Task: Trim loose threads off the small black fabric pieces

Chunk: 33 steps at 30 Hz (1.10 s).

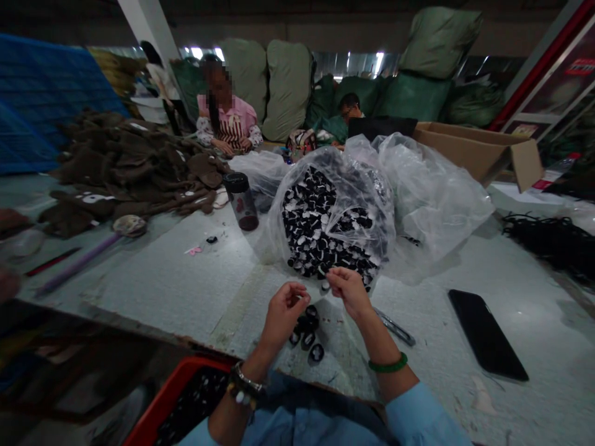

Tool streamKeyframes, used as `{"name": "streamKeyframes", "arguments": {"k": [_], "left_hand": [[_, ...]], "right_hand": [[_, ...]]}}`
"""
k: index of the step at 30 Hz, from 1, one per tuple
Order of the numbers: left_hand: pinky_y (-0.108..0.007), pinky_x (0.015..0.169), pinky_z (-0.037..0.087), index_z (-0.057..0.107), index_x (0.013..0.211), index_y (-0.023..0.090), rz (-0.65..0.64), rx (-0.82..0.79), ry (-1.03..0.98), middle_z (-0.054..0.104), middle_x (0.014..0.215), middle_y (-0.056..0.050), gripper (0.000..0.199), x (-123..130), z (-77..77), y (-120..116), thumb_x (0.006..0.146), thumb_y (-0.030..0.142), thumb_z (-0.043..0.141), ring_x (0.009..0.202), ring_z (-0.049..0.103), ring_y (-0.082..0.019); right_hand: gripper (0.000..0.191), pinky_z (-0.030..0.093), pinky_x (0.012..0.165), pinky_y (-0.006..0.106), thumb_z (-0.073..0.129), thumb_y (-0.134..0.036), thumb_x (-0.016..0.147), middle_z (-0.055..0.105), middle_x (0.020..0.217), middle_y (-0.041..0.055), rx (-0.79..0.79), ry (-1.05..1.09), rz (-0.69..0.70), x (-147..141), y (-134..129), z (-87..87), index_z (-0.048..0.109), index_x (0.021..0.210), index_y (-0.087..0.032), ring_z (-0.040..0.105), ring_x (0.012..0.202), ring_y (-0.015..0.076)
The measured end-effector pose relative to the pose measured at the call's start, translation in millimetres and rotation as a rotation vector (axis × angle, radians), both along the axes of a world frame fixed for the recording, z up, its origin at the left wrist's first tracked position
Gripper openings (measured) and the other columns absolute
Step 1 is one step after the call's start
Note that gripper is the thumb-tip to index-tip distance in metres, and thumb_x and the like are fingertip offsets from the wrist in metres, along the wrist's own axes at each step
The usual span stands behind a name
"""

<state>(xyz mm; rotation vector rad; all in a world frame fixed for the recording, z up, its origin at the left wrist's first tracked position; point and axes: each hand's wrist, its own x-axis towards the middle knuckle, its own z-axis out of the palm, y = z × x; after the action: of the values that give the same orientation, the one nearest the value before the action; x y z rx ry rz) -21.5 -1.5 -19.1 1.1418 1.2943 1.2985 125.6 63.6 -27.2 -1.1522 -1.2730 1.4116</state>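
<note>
My left hand (284, 310) is loosely curled above the table, its thumb and fingertips a little apart and nothing visible between them. Just below it lies a small cluster of round black pieces with white middles (308, 338). To its right, my right hand (348, 291) pinches with thumb and forefinger at the front edge of a heap of small black-and-white pieces (309, 226). A thin pale edge shows at those fingertips, too small to name. The heap spills from a clear plastic bag (379, 186). One more piece (325, 286) sits under the right fingertips.
A snap-off cutter (395, 327) and a black phone (488, 334) lie on the right. A dark-lidded bottle (240, 201) stands left of the bag, near heaped brown fabric pieces (134, 167). An orange-red crate (170, 390) holds black pieces below the table edge. Co-workers sit across.
</note>
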Motion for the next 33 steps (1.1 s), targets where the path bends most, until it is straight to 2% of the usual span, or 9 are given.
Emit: {"name": "streamKeyframes", "arguments": {"k": [2, 4, 9, 13, 17, 19, 21, 26, 33], "left_hand": [[-0.023, 0.062, 0.040, 0.050, 0.086, 0.016, -0.006, -0.001, -0.127, 0.058, 0.076, -0.003, 0.024, 2, 7.2, 3, 0.064, 0.024, 0.057, 0.069, 0.054, -0.013], [-0.024, 0.063, 0.041, 0.050, 0.090, 0.016, -0.045, -0.004, -0.222, 0.059, 0.077, -0.003, 0.027, 5, 14.4, 2, 0.065, 0.022, 0.057, 0.070, 0.054, -0.013], [-0.022, 0.061, 0.040, 0.050, 0.089, 0.016, -0.045, -0.010, -0.330, 0.060, 0.073, -0.001, 0.028, 8, 24.6, -10, 0.062, 0.018, 0.060, 0.063, 0.054, -0.011], [-0.022, 0.063, 0.040, 0.050, 0.088, 0.017, 0.009, 0.003, -0.330, 0.059, 0.073, 0.000, 0.030, 9, 24.8, -16, 0.061, 0.016, 0.061, 0.066, 0.055, -0.010], [-0.022, 0.064, 0.040, 0.049, 0.092, 0.018, 0.043, 0.019, -0.263, 0.058, 0.073, 0.000, 0.032, 13, 24.6, -21, 0.062, 0.017, 0.060, 0.066, 0.054, -0.010], [-0.022, 0.065, 0.040, 0.049, 0.091, 0.018, 0.061, 0.058, -0.184, 0.058, 0.072, 0.000, 0.031, 16, 26.2, -25, 0.062, 0.018, 0.060, 0.067, 0.054, -0.011], [-0.022, 0.065, 0.040, 0.051, 0.090, 0.019, 0.095, 0.103, -0.067, 0.057, 0.072, 0.000, 0.029, 20, 29.3, -30, 0.062, 0.019, 0.060, 0.067, 0.054, -0.012], [-0.023, 0.066, 0.039, 0.057, 0.085, 0.021, 0.128, 0.157, 0.129, 0.059, 0.069, 0.001, 0.025, 24, 38.1, -39, 0.060, 0.017, 0.060, 0.066, 0.054, -0.014], [-0.024, 0.070, 0.038, 0.061, 0.081, 0.022, 0.086, 0.204, 0.192, 0.060, 0.071, 0.000, 0.022, 29, 41.9, -45, 0.061, 0.014, 0.056, 0.068, 0.053, -0.015]], "right_hand": [[0.016, 0.017, 0.036, 0.017, 0.060, -0.028, 0.062, 0.036, 0.046, -0.0077, -0.140, 0.260, 0.135, 1, -11, 5.1, 0.051, 0.066, -0.015, 0.028, 0.037, 0.0039], [0.016, 0.015, 0.036, 0.017, 0.062, -0.025, 0.060, 0.038, 0.046, -0.0073, -0.193, 0.376, 0.211, 0, -22, 9.6, 0.052, 0.064, -0.013, 0.028, 0.037, 0.0029], [0.016, 0.017, 0.035, 0.017, 0.063, -0.026, 0.061, 0.041, 0.046, -0.0069, -0.175, 0.359, 0.231, -3, -39, 15.0, 0.053, 0.064, -0.013, 0.029, 0.036, 0.0023], [0.015, 0.023, 0.035, 0.018, 0.057, -0.029, 0.067, 0.042, 0.048, -0.0063, -0.018, 0.151, 0.154, -3, -49, 18.9, 0.053, 0.069, -0.015, 0.031, 0.036, 0.0043], [0.011, 0.036, 0.051, 0.023, 0.050, -0.026, 0.073, 0.054, 0.065, 0.0014, 0.510, -0.382, -0.058, -1, -64, 27.8, 0.054, 0.078, -0.017, 0.047, 0.055, 0.0111], [0.011, 0.037, 0.059, 0.025, 0.046, -0.022, 0.076, 0.056, 0.076, 0.0060, 0.737, -0.662, -0.037, -1, -72, 31.6, 0.055, 0.080, -0.016, 0.051, 0.068, 0.0149], [0.014, 0.037, 0.060, 0.026, 0.042, -0.019, 0.078, 0.056, 0.078, 0.0083, 0.860, -0.874, -0.006, -2, -77, 33.7, 0.055, 0.080, -0.015, 0.051, 0.074, 0.0170], [0.017, 0.036, 0.060, 0.025, 0.038, -0.014, 0.079, 0.056, 0.072, 0.0084, 0.964, -1.079, -0.010, -3, -83, 31.9, 0.055, 0.076, -0.013, 0.051, 0.070, 0.0170], [0.012, 0.035, 0.059, 0.023, 0.042, -0.014, 0.074, 0.054, 0.066, 0.0030, 0.807, -0.857, -0.086, -3, -91, 30.7, 0.053, 0.068, -0.016, 0.049, 0.064, 0.0137]]}}
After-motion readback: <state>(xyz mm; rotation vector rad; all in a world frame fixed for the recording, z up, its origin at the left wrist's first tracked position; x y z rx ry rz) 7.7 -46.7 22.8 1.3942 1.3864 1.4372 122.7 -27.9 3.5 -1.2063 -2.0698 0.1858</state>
